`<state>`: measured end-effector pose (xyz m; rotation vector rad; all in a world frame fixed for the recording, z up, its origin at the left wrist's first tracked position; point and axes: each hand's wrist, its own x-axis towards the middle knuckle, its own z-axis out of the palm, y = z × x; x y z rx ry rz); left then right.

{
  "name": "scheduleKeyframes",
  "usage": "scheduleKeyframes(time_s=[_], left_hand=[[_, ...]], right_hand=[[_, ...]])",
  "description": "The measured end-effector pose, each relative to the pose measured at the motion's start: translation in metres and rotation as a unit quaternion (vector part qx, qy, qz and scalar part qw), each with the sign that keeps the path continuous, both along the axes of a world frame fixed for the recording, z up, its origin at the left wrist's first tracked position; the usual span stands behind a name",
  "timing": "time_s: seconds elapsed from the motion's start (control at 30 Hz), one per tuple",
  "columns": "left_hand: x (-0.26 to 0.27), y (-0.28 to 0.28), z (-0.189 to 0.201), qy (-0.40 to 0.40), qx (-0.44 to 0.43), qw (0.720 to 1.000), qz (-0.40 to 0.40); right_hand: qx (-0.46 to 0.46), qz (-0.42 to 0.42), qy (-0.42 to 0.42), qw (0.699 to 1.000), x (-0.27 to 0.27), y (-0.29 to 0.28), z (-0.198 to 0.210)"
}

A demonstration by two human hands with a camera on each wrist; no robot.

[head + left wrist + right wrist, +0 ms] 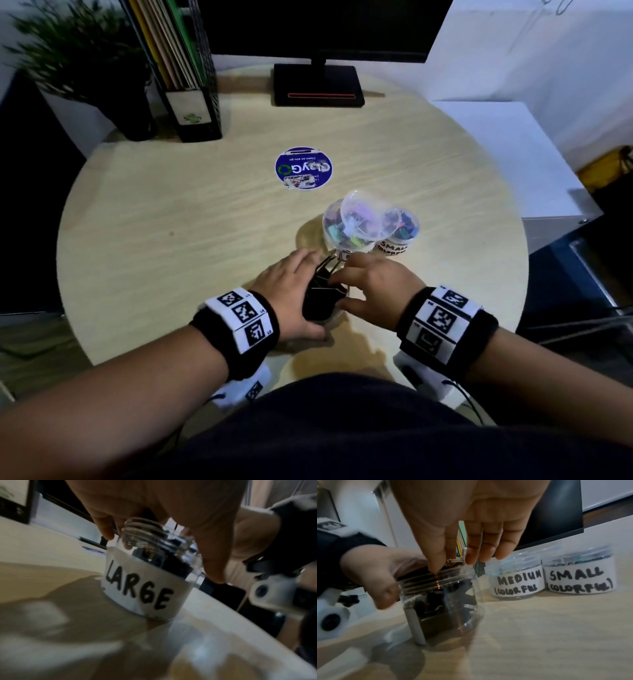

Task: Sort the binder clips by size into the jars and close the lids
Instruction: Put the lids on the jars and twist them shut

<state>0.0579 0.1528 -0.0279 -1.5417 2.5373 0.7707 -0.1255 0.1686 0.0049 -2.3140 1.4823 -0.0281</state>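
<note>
Standing near the table point(144, 219) edge, the open LARGE jar point(142, 582) is holding black clips point(440, 601). The left hand point(291, 291) is curling around its side; the right hand point(373, 287) is hovering over the mouth, fingers point(471, 547) straight, gripping nothing. The MEDIUM jar point(517, 582) and SMALL jar point(580, 580) are sitting together farther back.

Both hands point(337, 291) close together (fingers downward)
</note>
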Motion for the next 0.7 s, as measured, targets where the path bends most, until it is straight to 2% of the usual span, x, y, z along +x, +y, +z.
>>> scheduleKeyframes(time_s=[0.07, 0.17, 0.33, 0.47, 0.53, 0.7], left_hand=[[-0.001, 0.002, 0.004, 0.061, 0.035, 0.998, 0.003], [0.004, -0.001, 0.009, 0.128, 0.027, 0.99, 0.045], [0.017, -0.007, 0.01, 0.105, 0.008, 0.994, 0.033], [0.021, -0.004, 0.004, 0.108, 0.02, 0.992, 0.061], [0.021, -0.002, 0.001, 0.117, 0.029, 0.99, 0.074], [0.019, -0.001, 0.002, 0.115, 0.024, 0.99, 0.071]], right_hand=[[0.017, -0.017, 0.009, 1.0, -0.001, 0.001, 0.002], [0.007, -0.034, 0.012, 0.999, -0.008, 0.004, 0.001], [0.032, -0.083, -0.019, 0.996, -0.015, 0.011, 0.004], [-0.01, -0.099, -0.068, 0.993, -0.005, 0.012, 0.002], [-0.039, -0.097, -0.093, 0.99, 0.001, 0.014, 0.003], [-0.054, -0.063, -0.088, 0.993, 0.005, 0.018, -0.001]])
